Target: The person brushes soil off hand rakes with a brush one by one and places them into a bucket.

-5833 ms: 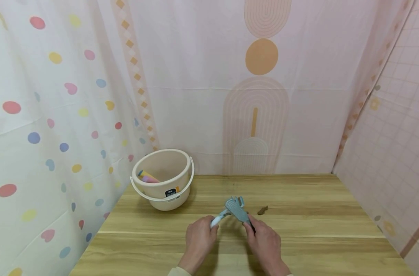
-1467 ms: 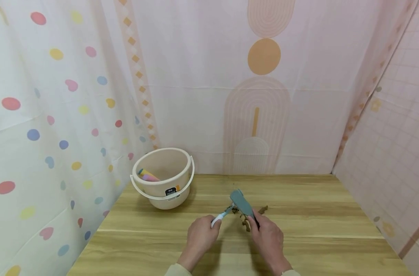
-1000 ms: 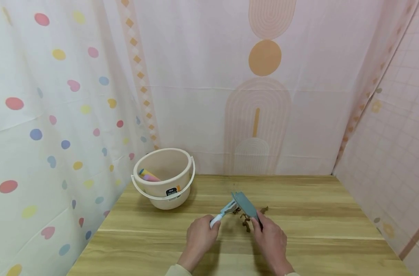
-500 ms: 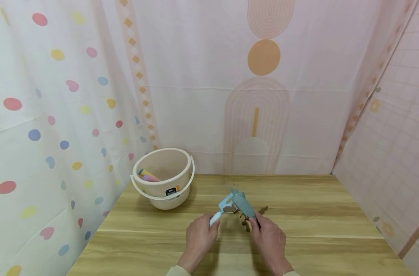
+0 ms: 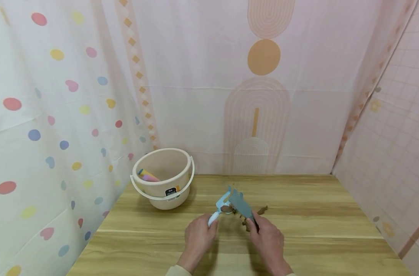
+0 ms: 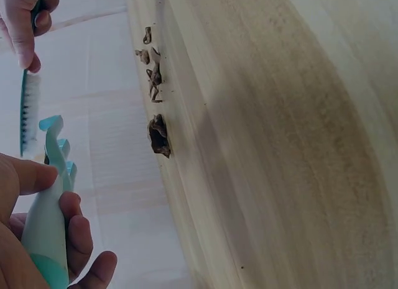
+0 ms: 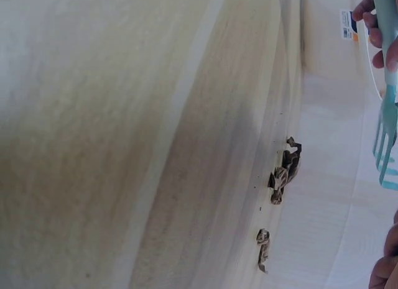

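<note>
Near the middle of the table, my left hand (image 5: 199, 237) grips the pale handle of a light blue hand rake (image 6: 46, 230), its tines pointing away from me. My right hand (image 5: 268, 240) holds a teal-backed brush (image 5: 242, 207) by its dark handle. In the left wrist view, pale bristles (image 6: 31, 112) face the rake. The brush head overlaps the tines in the head view; whether they touch I cannot tell. Curled brown dry leaves (image 6: 159, 137) lie on the table below the tools. Another leaf (image 5: 263, 210) lies right of the brush. A brown patch (image 5: 226, 209) shows at the rake's head.
A cream bucket (image 5: 150, 188) with a handle stands at the back left, with yellow and pink items (image 5: 149, 176) inside. Patterned curtains (image 5: 195, 115) hang behind and beside the wooden table (image 5: 316, 230). Small dark crumbs lie around the leaves.
Compared with several seconds ago, more brown bits lie beneath the tools. Lately the rake has turned flatter and shifted slightly left, while the brush has moved back and forth over its tines.
</note>
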Available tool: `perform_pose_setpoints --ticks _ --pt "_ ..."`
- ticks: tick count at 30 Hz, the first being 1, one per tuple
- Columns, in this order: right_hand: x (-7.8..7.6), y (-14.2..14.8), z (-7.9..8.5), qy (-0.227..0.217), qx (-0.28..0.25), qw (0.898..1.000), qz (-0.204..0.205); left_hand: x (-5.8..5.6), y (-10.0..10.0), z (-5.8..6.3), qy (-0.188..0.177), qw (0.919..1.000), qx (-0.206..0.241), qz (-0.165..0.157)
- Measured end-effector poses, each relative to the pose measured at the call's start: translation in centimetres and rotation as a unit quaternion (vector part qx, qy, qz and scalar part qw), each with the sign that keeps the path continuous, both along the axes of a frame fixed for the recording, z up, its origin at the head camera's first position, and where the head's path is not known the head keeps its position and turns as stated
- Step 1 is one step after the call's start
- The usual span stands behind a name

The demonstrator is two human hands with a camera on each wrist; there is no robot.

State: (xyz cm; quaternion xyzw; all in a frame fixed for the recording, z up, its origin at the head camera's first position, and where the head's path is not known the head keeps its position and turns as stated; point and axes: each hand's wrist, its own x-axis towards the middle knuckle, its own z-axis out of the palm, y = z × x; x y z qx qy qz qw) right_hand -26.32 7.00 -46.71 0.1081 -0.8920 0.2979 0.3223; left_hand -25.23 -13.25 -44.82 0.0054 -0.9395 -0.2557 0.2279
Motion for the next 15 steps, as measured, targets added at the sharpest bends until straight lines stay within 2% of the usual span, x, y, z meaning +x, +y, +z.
perform_pose_setpoints --ticks 8,15 --pt "0.09 -0.06 0.26 -0.065 0.032 0.997 -0.019 0.35 0.05 0.18 0.021 0.9997 -0.013 -0.009" --pt "-0.05 0.15 0.27 -0.078 0.033 0.996 -0.033 0.43 0.04 0.27 0.018 0.9996 -0.012 -0.02"
